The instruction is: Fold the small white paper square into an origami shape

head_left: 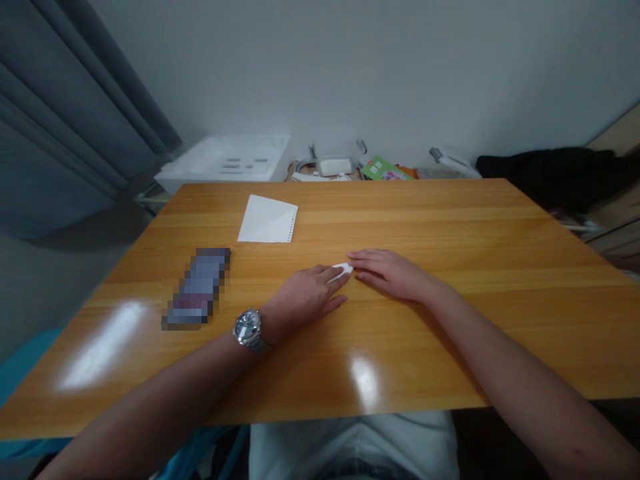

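Observation:
A small piece of folded white paper (343, 269) lies on the wooden table in front of me. My left hand (313, 293), with a silver watch (249, 328) on its wrist, rests over the paper's left part and holds it down with the fingers; the thumb is apart. From the other side, my right hand (387, 272) reaches the paper's right tip with outstretched fingertips, palm down. The fingers hide part of the paper, so its full shape does not show.
A white notepad sheet (269, 220) with a perforated edge lies at the back left of the table (425, 227). A blurred-out phone-like object (197, 287) is left of my hands. Behind the table stand a white plastic tub (235, 157), a green booklet (383, 169) and dark cloth (545, 173).

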`<state>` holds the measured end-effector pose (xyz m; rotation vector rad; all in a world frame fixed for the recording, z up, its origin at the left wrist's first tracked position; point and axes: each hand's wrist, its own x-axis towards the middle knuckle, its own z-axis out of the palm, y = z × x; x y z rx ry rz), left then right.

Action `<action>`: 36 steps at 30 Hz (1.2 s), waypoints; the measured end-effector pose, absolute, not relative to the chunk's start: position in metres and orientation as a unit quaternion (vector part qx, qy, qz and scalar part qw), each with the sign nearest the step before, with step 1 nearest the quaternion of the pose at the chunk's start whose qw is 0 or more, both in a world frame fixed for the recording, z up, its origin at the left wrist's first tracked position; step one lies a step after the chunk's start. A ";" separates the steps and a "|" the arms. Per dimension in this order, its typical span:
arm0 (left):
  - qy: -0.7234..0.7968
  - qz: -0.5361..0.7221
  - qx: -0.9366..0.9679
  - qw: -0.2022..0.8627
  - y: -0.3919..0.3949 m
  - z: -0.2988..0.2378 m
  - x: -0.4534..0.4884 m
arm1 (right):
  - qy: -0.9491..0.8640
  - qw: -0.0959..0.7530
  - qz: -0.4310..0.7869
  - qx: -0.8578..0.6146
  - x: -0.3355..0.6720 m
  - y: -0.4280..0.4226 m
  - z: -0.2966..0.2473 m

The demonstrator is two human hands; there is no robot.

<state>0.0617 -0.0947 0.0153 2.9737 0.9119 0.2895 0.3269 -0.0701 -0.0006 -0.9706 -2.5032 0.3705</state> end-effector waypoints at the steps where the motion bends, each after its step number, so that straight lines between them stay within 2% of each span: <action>1: 0.294 0.091 0.952 0.010 -0.095 0.016 0.062 | -0.899 0.219 0.138 -0.354 0.328 -0.070 0.000; 5: 0.296 0.084 0.951 0.015 -0.096 0.017 0.063 | -0.887 0.231 0.141 -0.374 0.331 -0.069 0.001; 36: 0.295 0.104 0.948 0.055 -0.095 0.006 0.066 | -0.901 0.168 0.097 -0.387 0.338 -0.065 0.002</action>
